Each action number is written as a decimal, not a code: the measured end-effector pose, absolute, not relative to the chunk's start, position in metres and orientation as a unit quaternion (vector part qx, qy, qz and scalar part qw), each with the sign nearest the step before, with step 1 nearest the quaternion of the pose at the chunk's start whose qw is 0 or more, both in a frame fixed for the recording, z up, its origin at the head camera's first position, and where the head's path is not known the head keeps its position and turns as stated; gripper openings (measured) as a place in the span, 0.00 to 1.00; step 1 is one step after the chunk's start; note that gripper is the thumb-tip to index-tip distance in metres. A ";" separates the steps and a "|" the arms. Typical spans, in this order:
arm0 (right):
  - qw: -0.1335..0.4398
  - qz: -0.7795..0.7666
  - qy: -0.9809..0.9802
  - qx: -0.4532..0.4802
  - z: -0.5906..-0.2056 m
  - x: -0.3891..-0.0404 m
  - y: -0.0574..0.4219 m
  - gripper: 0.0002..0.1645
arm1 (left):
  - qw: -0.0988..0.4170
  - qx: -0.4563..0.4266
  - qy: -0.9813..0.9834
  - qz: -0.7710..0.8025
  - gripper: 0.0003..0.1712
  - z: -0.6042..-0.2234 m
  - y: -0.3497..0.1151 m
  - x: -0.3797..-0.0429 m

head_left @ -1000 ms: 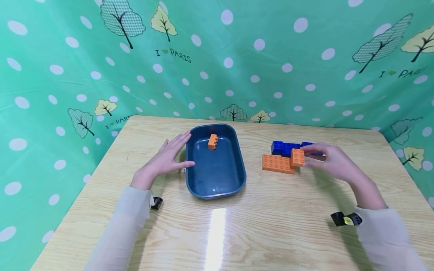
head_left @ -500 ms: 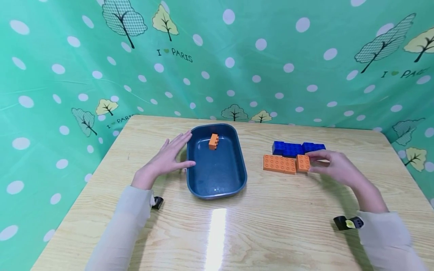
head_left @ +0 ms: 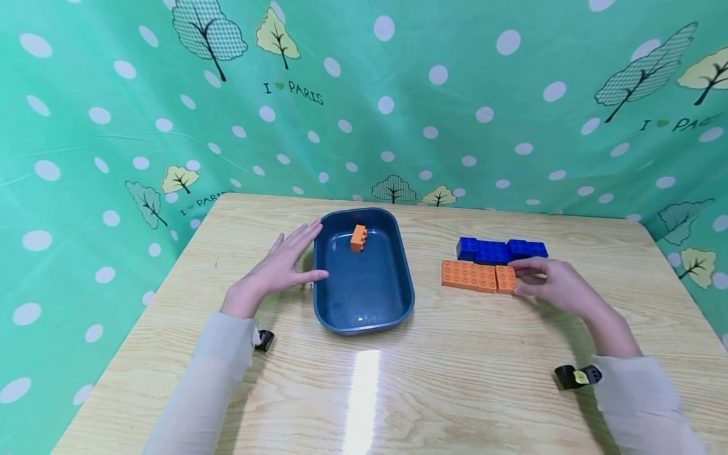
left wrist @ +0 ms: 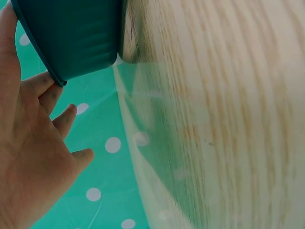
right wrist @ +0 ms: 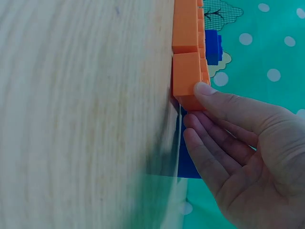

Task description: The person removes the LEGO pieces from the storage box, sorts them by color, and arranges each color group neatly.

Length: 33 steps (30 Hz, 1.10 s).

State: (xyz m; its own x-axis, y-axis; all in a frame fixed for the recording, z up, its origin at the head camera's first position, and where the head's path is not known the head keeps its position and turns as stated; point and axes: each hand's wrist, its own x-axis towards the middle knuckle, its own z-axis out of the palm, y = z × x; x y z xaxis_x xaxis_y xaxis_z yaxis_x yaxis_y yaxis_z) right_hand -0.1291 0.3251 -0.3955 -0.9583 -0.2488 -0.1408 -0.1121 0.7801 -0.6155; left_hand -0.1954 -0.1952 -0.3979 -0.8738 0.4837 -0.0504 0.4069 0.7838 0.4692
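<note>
My right hand (head_left: 563, 289) pinches a small orange toy brick (head_left: 505, 279) by its right end. That brick sits level with a row of orange bricks (head_left: 467, 275), up against its right end. In the right wrist view my thumb lies on the brick's (right wrist: 187, 76) near corner, with the fingertips just behind it. My left hand (head_left: 279, 264), fingers spread and fairly straight, touches the left rim of a dark blue tub (head_left: 364, 303). One orange brick (head_left: 358, 238) lies on its side in the tub. The left wrist view shows fingertips at the tub's (left wrist: 76, 40) rim.
Just behind the orange row runs a row of dark blue bricks (head_left: 491, 251), its right part close to my right fingers. The wooden table (head_left: 455, 379) ends at a green dotted cloth (head_left: 352, 126) at the back.
The orange brick in my right hand, earlier held raised over the orange row's end, has moved right and down to sit beside it. My left hand stays at the tub.
</note>
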 end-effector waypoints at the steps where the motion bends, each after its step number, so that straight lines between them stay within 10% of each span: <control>1: 0.107 -0.316 0.938 -0.097 -0.396 -0.129 0.325 0.33 | 0.084 0.237 0.941 0.228 0.59 -0.398 -0.195 -0.195; 33: 0.084 -0.328 0.935 -0.107 -0.387 -0.123 0.320 0.34 | 0.078 0.238 0.943 0.220 0.58 -0.398 -0.195 -0.195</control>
